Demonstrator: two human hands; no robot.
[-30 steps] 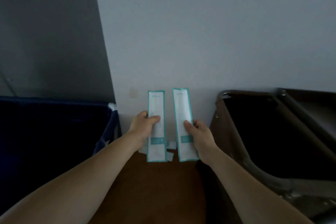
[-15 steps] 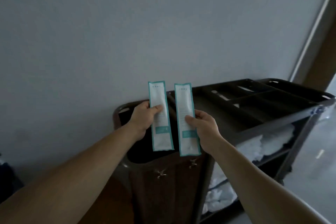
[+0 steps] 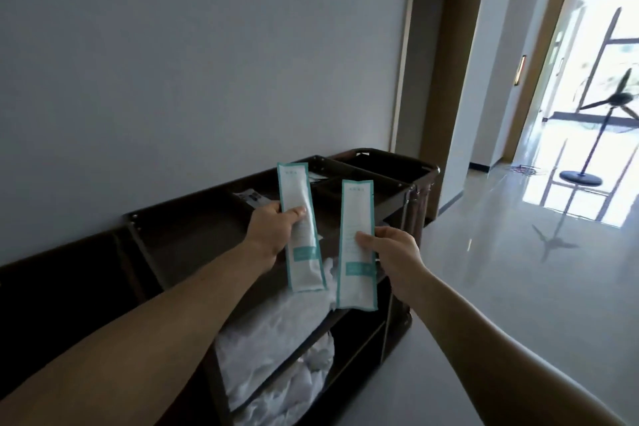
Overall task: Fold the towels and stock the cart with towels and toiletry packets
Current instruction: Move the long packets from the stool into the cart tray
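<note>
Above the top tray of the cart (image 3: pixel 193 235), which is standing along the grey wall (image 3: pixel 207 62), the person is holding two long toiletry packets, one in each hand. The left hand (image 3: pixel 273 233) is pinching the left packet (image 3: pixel 297 194) about midway along its length, thumb lying across the front face and fingers hidden behind. The right hand (image 3: pixel 394 252) is gripping the right packet (image 3: pixel 356 214) the same way. Both packets are standing with their long axes close to upright, side by side and just apart, not touching. The left one is sitting higher and further in over the tray, while the right one is hanging lower, out by the cart's front edge and over the white towels (image 3: pixel 269 332) that are lying bunched on the shelves beneath. The divided compartments (image 3: pixel 380 166) are lying beyond and below the packets, toward the far end of the tray, so the left hand is looking like the nearer one to reach them. Judging from this, the stocking step is under way, and each packet is probably going to need tipping from upright to flat, with its long axis running along a compartment rather than across a divider, before the fingers are letting go.
</note>
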